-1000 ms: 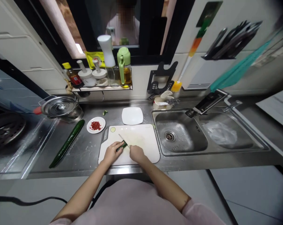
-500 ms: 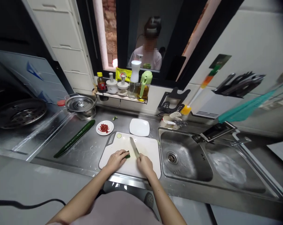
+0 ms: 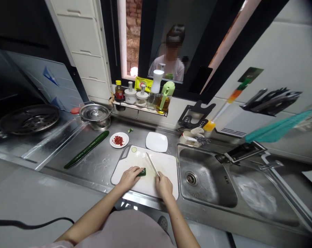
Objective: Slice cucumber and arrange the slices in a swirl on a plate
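Note:
A white cutting board [image 3: 150,187] lies on the steel counter before me. My left hand [image 3: 130,177] is closed on a short cucumber piece [image 3: 142,172], pressing it to the board. My right hand [image 3: 164,185] grips a knife [image 3: 152,163] by the handle, its blade pointing up and away, a little right of the piece. A thin cucumber slice [image 3: 134,150] rests near the board's top left corner. Left of the board lies a whole cucumber [image 3: 87,149]. Behind the board are a plate of chopped red pieces [image 3: 118,140] and a white square plate [image 3: 157,142].
A double sink [image 3: 206,175] adjoins the board on the right, with a plastic bag in its far basin. A lidded steel pot [image 3: 96,115] stands at the back left beside the stove. Above the counter, a rack [image 3: 140,107] holds bottles and jars. A faucet [image 3: 270,165] rises behind the sink.
The knife has moved slightly right, away from the cucumber piece, and its blade is turned more edge-on. More of the piece shows beside my left fingers. The whole view has shifted a little.

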A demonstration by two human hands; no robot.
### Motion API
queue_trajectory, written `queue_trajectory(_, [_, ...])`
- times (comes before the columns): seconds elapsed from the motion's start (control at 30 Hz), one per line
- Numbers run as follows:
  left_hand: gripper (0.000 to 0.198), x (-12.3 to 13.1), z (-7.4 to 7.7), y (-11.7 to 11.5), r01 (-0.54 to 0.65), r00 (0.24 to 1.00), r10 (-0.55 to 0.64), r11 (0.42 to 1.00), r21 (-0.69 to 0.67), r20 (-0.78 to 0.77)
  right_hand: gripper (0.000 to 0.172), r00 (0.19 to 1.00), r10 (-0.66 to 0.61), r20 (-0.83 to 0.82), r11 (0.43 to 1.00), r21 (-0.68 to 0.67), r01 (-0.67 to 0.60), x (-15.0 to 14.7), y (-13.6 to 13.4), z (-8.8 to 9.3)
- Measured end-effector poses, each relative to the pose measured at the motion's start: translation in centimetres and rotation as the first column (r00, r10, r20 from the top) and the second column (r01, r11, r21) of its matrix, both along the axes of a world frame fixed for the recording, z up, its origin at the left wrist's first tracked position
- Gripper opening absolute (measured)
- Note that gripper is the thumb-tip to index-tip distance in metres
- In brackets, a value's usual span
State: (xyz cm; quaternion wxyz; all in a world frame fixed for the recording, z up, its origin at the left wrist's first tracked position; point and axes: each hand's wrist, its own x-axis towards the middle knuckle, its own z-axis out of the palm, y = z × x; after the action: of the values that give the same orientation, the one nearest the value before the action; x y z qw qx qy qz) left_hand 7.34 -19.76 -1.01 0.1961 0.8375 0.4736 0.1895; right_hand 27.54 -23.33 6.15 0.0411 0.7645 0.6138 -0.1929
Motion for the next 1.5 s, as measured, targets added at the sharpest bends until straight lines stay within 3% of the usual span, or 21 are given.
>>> queue_trajectory(0.27, [0.051, -0.1, -0.4, -0.3, -0.055, 0.991, 0.054, 0.998, 0.003, 0.120, 0.041, 0.997, -0.047, -0.057, 0.996, 0.074, 0.051, -0.1, -0.5, -0.4])
queue_trajectory(0.53, [0.047, 0.0, -0.7, -0.9, -0.230, 0.950, 0.210, 0.971, 0.064, 0.230, 0.053, 0.997, -0.023, -0.069, 0.987, 0.157, 0.034, 0.0, -0.9, -0.5])
queue_trajectory(0.73, [0.042, 1.5, 0.9, 0.0, -0.306, 0.930, 0.275, 0.947, 0.097, 0.244, 0.051, 1.000, 0.003, 0.019, 0.986, 0.168, -0.006, 0.0, -1.3, -0.5])
queue_trajectory(0.87, [0.037, 3.1, 3.1, 2.0, -0.258, 0.953, 0.232, 0.959, 0.117, 0.196, 0.050, 0.995, 0.060, 0.073, 0.974, 0.212, -0.075, 0.0, -1.5, -0.2])
queue_trajectory(0.97, [0.032, 4.1, 4.4, 3.5, -0.151, 0.984, 0.136, 0.980, 0.131, 0.118, 0.051, 0.990, 0.100, 0.103, 0.961, 0.246, -0.123, 0.0, -1.8, -0.1])
queue_trajectory(1.2, [0.019, 5.1, 5.0, 4.4, -0.032, 0.995, 0.024, 0.996, 0.082, 0.100, 0.049, 0.989, 0.105, 0.108, 0.958, 0.256, -0.130, 0.6, -2.4, -0.2])
queue_trajectory(1.27, [0.018, 5.3, 4.7, 4.4, -0.067, 0.988, 0.063, 0.998, 0.020, 0.141, 0.049, 0.991, 0.077, 0.107, 0.964, 0.247, -0.102, 0.9, -2.5, -0.3])
queue_trajectory(1.37, [0.018, 5.3, 3.8, 5.1, -0.207, 0.941, 0.237, 0.968, -0.144, 0.240, 0.047, 0.995, 0.025, 0.096, 0.968, 0.245, -0.048, 1.7, -2.7, -0.4])
queue_trajectory(1.5, [0.019, 4.0, 2.0, 7.3, -0.419, 0.830, 0.511, 0.835, -0.355, 0.223, 0.047, 0.997, -0.032, 0.071, 0.968, 0.250, 0.013, 2.9, -3.0, -0.9])
